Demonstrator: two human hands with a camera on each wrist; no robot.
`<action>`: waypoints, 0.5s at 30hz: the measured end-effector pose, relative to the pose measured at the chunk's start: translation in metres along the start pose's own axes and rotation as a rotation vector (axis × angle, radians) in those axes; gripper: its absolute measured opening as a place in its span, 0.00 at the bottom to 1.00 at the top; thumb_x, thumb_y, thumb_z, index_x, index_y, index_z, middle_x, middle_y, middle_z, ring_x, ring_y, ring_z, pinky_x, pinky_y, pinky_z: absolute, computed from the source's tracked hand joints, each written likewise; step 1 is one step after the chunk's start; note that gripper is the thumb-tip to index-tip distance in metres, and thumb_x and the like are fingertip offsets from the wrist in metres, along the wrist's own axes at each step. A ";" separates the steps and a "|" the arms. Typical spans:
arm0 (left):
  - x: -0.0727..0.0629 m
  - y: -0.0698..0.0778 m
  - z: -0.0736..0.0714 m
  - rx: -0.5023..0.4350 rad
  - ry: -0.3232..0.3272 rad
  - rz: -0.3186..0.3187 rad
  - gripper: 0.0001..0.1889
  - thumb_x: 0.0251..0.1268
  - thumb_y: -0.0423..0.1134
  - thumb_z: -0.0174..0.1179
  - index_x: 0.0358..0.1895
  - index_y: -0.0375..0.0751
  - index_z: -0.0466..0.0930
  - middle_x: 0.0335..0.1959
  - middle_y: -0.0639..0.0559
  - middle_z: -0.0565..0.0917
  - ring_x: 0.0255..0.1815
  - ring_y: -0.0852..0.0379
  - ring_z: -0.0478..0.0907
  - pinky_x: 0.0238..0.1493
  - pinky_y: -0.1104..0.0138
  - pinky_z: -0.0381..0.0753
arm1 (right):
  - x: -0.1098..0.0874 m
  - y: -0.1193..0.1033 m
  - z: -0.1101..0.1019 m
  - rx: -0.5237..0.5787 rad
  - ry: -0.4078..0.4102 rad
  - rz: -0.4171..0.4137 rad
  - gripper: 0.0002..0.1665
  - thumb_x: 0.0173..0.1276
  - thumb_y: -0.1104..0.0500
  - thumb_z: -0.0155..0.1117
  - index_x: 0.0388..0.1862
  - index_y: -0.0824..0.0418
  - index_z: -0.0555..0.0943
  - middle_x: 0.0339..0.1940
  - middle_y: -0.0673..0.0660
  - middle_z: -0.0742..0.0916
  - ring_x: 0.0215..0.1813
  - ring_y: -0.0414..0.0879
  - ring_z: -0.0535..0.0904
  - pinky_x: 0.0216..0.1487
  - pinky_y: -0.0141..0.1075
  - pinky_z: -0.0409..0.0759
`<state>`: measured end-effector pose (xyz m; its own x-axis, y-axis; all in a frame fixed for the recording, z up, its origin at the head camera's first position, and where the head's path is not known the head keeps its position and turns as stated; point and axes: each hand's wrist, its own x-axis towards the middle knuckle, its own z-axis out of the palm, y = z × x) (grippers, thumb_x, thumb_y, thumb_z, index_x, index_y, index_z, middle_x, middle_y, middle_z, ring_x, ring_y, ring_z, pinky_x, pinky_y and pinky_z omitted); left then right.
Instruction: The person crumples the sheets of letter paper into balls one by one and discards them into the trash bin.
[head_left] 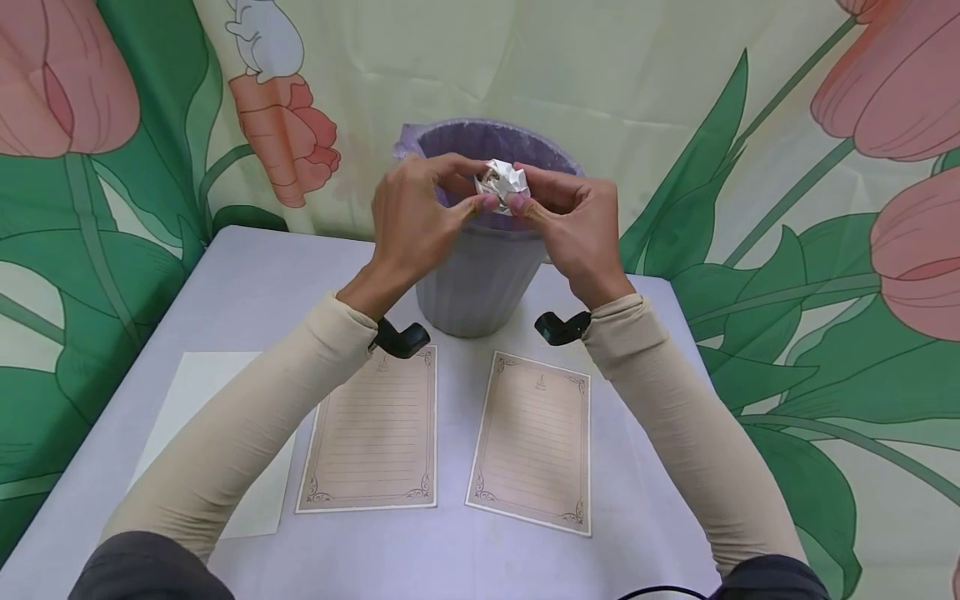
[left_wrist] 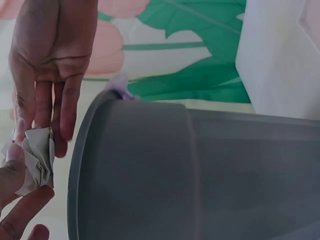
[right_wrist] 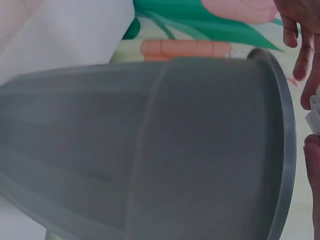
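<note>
A crumpled ball of white paper [head_left: 502,182], with a brownish patch on one side, is held up over the front rim of a grey trash bin [head_left: 480,275]. My left hand [head_left: 412,217] pinches it from the left between thumb and fingertips. From the right, my right hand [head_left: 583,229] pinches the same ball. Creases and folded edges of the paper ball [left_wrist: 37,157] show in the left wrist view, beside the bin's rim. Only a sliver of the paper ball [right_wrist: 314,117] appears at the right wrist view's edge.
A purple liner [head_left: 517,142] lines the bin, standing at the table's back. Two bordered, lined sheets, a left one [head_left: 378,442] and a right one [head_left: 534,450], lie in front. A blank white sheet [head_left: 258,500] lies partly under the left forearm. Floral cloth [head_left: 600,83] hangs behind.
</note>
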<state>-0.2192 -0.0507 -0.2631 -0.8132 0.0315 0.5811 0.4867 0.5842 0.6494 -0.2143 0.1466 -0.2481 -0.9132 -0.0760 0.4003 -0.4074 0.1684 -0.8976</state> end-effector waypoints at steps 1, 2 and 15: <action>0.004 0.000 0.001 0.005 -0.002 -0.009 0.21 0.64 0.51 0.77 0.58 0.52 0.91 0.40 0.51 0.94 0.43 0.50 0.79 0.38 0.65 0.64 | 0.004 -0.001 0.000 -0.001 -0.001 0.008 0.20 0.66 0.63 0.79 0.57 0.59 0.91 0.55 0.59 0.93 0.56 0.49 0.91 0.55 0.36 0.90; 0.008 -0.001 0.002 0.006 -0.005 -0.019 0.21 0.64 0.51 0.77 0.58 0.53 0.91 0.40 0.51 0.94 0.45 0.51 0.80 0.39 0.66 0.65 | 0.008 -0.001 -0.001 0.000 -0.002 0.018 0.21 0.65 0.63 0.80 0.57 0.59 0.91 0.55 0.59 0.93 0.57 0.49 0.91 0.55 0.36 0.90; 0.050 -0.010 0.010 0.155 -0.178 -0.194 0.30 0.67 0.58 0.73 0.72 0.62 0.81 0.57 0.59 0.91 0.66 0.61 0.81 0.66 0.61 0.71 | 0.054 -0.008 -0.004 -0.268 -0.028 0.286 0.30 0.68 0.60 0.79 0.68 0.42 0.85 0.68 0.48 0.87 0.72 0.44 0.82 0.74 0.41 0.79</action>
<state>-0.2682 -0.0469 -0.2455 -0.9361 0.0408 0.3494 0.2733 0.7099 0.6491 -0.2605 0.1454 -0.2188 -0.9911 -0.0154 0.1326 -0.1259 0.4369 -0.8907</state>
